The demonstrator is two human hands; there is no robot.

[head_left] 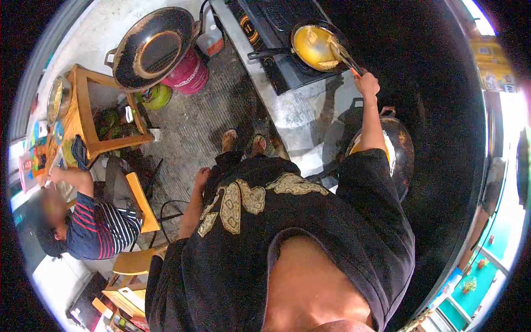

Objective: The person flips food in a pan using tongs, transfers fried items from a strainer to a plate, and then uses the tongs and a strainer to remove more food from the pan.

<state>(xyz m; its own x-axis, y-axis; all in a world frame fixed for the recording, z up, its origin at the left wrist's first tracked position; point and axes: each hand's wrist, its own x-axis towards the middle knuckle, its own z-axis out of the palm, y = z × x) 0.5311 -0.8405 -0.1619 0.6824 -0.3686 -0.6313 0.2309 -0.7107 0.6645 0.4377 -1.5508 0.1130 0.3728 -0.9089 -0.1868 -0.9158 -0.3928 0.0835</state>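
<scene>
My right hand [367, 83] is closed around tongs [345, 57] with an orange part near the grip. The tongs' tips reach into a black frying pan [339, 34] on the stove [287, 16], touching a golden-brown piece of food [336, 48]. Yellowish oil [310, 47] covers the pan's bottom, with other food pieces in it. The pan's handle points left, away from my hand. Down at my side hangs my left hand [203, 177], its fingers loosely curled and nothing visible in it.
A large wok [124, 55] stands at upper left near a pink gas cylinder [189, 74] and a green one [155, 97]. Another dark pan [406, 149] lies partly beneath my right arm. At left, a person [102, 224] sits by a wooden table [83, 105].
</scene>
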